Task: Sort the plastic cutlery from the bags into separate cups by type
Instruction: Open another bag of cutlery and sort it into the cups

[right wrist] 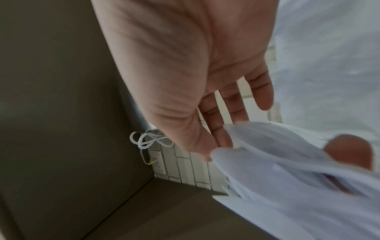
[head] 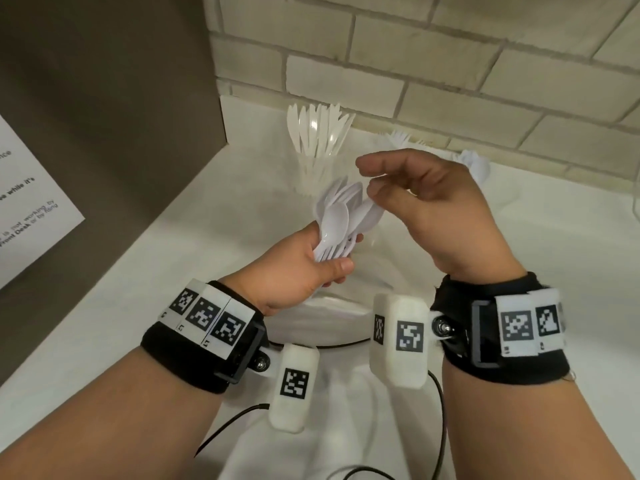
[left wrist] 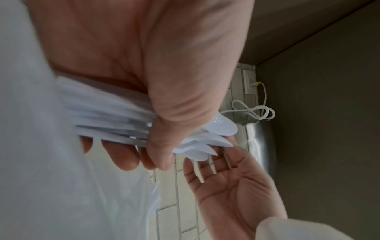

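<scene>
Left hand (head: pixel 298 268) grip clenched on spoon bundle (head: pixel 341 216), handles gathered for one drop; right hand (head: pixel 426 209) released, squaring bowls.

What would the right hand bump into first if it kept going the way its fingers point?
Most likely the bowls of the white spoons bunched in the left hand. The right hand is open, its fingertips almost at them. Depth is unclear, so contact can't be confirmed.

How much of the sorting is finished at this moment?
Done: knives stand in a clear cup. In hand: the left hand grips a bundle of spoons, and the open right hand is at their bowls. Left: the spoons are in no cup yet.
</scene>
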`<state>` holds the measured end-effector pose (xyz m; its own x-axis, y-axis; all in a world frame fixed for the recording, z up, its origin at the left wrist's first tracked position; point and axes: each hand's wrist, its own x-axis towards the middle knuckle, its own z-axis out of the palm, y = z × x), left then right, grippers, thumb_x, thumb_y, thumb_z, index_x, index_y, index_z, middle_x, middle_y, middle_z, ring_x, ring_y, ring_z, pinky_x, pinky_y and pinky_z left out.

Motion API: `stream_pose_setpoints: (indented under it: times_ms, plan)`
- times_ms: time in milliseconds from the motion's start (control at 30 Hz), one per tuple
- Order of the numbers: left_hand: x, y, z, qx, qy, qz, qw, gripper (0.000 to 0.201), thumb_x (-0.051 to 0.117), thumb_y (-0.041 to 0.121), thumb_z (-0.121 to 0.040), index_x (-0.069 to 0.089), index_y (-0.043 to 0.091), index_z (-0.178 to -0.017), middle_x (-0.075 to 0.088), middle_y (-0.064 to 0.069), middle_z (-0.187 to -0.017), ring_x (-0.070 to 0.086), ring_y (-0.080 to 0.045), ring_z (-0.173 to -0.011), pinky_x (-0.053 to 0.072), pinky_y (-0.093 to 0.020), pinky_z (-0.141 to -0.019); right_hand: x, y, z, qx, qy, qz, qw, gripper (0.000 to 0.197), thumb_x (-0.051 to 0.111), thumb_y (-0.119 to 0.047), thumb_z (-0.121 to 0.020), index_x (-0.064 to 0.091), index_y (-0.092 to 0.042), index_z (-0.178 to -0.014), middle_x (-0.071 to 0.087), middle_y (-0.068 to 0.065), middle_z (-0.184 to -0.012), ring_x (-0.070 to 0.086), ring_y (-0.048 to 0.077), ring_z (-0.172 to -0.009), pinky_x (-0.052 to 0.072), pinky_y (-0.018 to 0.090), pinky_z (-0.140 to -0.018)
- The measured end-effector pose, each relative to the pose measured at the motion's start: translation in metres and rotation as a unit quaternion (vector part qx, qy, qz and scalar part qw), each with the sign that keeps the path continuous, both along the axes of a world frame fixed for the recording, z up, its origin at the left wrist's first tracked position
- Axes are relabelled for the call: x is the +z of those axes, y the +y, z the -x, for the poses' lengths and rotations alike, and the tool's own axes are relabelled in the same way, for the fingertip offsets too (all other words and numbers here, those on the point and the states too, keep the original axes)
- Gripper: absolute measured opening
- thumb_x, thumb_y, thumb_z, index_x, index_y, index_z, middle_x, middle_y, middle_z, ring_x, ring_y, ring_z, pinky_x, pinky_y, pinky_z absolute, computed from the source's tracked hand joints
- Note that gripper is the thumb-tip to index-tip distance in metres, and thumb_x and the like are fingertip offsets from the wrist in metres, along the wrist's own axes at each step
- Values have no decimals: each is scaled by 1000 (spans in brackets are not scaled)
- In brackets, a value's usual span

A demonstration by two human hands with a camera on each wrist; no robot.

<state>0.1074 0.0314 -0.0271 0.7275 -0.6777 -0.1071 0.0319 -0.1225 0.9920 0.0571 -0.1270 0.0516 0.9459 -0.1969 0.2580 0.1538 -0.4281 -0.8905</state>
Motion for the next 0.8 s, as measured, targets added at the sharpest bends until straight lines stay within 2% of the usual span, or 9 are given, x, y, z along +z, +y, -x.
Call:
stream_pose_setpoints:
  times_ms: [100, 200, 333, 400, 467, 533, 600, 700, 800]
  plan:
    - [-3, -1, 0, 1, -37, -13, 999, 35, 64, 11, -89, 53, 19, -121, 62, 11, -92, 60, 1, -80, 49, -13, -78, 8, -3, 2, 12, 32, 94, 995, 38, 65, -4, -78, 68, -37, -97, 68, -15, -95, 62, 1, -86, 53, 18, -77]
    - [-5, -3, 1, 6, -59, -24, 998, 32, 65, 12, -88, 54, 15, -117, 61, 14, -90, 58, 9, -78, 43, -6, -71, 9, -3, 2, 28, 56, 159, 985, 39, 67, -7, -76, 68, -37, -101, 66, -14, -100, 59, 1, -86, 46, 7, -70]
    - [-2, -2, 2, -14, -53, -15, 998, 23, 63, 11, -89, 56, 12, -111, 62, 6, -85, 61, 2, -70, 48, -13, -69, 4, -3, -1, -7, 10, 182, 983, 26, 78, -16, -76, 72, -33, -95, 66, -19, -91, 59, 1, -81, 41, 3, -69]
    - [-1, -1, 3, -36, -60, -14, 997, 18, 63, 11, -89, 56, 13, -106, 61, 5, -83, 61, -4, -72, 53, -23, -75, 2, -3, 0, -19, -20, 170, 985, 24, 81, -19, -74, 72, -34, -90, 67, -21, -87, 60, 0, -85, 39, 1, -72]
    - [0, 0, 3, -47, -51, -3, 998, 25, 64, 14, -89, 57, 9, -112, 60, 5, -82, 61, -9, -73, 54, -34, -81, 0, -2, 1, -15, -50, 152, 987, 26, 82, -21, -72, 70, -34, -90, 66, -23, -86, 60, -4, -88, 38, 0, -75]
    - [1, 0, 4, -64, -45, 7, 997, 31, 64, 14, -88, 57, 10, -118, 60, 6, -83, 61, -11, -74, 54, -33, -80, -2, -1, 2, -3, -74, 135, 988, 24, 82, -22, -71, 70, -34, -88, 65, -26, -83, 61, -6, -85, 38, 2, -76]
    - [2, 1, 5, -85, -44, 14, 995, 21, 61, 6, -90, 60, 19, -107, 64, 11, -87, 60, -10, -74, 54, -29, -79, -5, -2, 2, -3, -90, 137, 986, 20, 82, -22, -71, 70, -34, -80, 66, -26, -76, 60, -4, -81, 37, 3, -76]
    - [2, 3, 5, -106, -49, 9, 993, 24, 57, 4, -91, 57, 27, -95, 67, 20, -76, 59, -4, -67, 52, -23, -72, -5, -5, 0, -2, -81, 138, 987, 14, 79, -14, -74, 70, -25, -76, 66, -22, -72, 58, -7, -74, 37, 2, -72]
    - [1, 3, 4, -113, -47, 11, 992, 28, 57, 7, -91, 59, 24, -113, 64, 18, -74, 59, -5, -67, 50, -20, -72, -3, -5, 0, 0, -75, 139, 987, 13, 73, -9, -80, 65, -20, -81, 69, -10, -82, 62, 4, -77, 42, 7, -69]
